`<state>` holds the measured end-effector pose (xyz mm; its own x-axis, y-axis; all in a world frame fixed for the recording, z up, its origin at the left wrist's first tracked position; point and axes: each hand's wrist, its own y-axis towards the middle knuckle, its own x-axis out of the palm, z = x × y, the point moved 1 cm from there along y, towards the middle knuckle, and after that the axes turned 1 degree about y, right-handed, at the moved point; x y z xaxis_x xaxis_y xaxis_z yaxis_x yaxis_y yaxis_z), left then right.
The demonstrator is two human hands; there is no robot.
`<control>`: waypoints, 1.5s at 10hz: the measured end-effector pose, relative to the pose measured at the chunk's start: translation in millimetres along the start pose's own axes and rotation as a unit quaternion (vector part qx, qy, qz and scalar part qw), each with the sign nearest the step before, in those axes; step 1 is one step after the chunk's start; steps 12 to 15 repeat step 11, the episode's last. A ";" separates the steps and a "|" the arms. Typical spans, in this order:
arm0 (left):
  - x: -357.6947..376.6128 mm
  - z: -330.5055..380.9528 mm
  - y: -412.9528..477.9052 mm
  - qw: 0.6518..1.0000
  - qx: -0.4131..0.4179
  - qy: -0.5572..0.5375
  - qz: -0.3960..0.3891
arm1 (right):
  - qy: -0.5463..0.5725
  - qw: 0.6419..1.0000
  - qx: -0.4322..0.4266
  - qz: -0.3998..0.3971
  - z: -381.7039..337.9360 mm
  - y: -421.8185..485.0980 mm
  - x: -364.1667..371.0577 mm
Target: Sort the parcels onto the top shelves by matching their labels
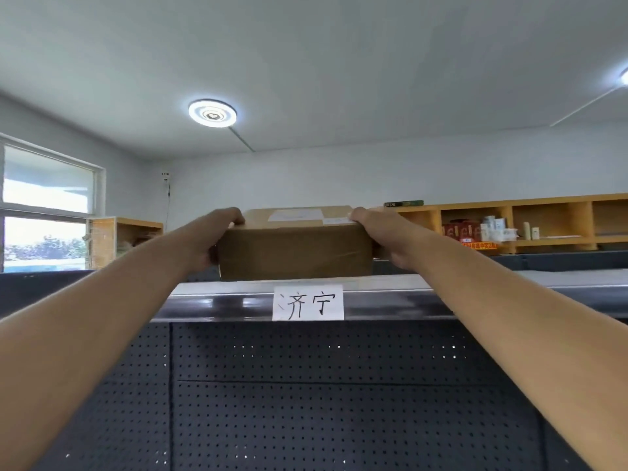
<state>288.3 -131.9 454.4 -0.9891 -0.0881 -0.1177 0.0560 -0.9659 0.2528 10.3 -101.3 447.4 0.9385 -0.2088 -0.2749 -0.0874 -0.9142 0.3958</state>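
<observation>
A brown cardboard parcel (295, 249) with white labels on its top rests on the front edge of the top shelf (390, 283), in the middle of the view. My left hand (217, 232) grips its left side and my right hand (380, 236) grips its right side, fingers over the top edge. Directly below the parcel, a white paper label (308, 302) with handwritten Chinese characters is stuck to the shelf's front rim.
Under the rim is a dark perforated back panel (323, 385). Wooden cubby shelves (543, 222) with small boxes and bottles run along the far wall at right. A wooden cabinet (125, 237) and a window (44, 205) stand at left.
</observation>
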 end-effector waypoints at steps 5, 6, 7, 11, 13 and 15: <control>-3.8 -11.4 24.8 0.951 0.082 0.296 0.046 | -0.130 0.991 0.006 0.043 9.4 10.1 9.5; -5.5 -12.1 21.2 0.886 0.186 0.416 0.089 | -0.254 0.960 -0.063 0.096 8.9 6.8 8.5; -4.8 -16.0 12.0 0.830 0.241 0.485 0.134 | -0.293 0.937 -0.127 0.143 11.3 0.2 11.3; 55.9 -25.0 -81.8 0.772 0.418 0.428 0.214 | -0.395 0.848 -0.305 0.179 28.2 -77.4 4.3; 55.9 -25.0 -81.8 0.772 0.418 0.428 0.214 | -0.395 0.848 -0.305 0.179 28.2 -77.4 4.3; 55.9 -25.0 -81.8 0.772 0.418 0.428 0.214 | -0.395 0.848 -0.305 0.179 28.2 -77.4 4.3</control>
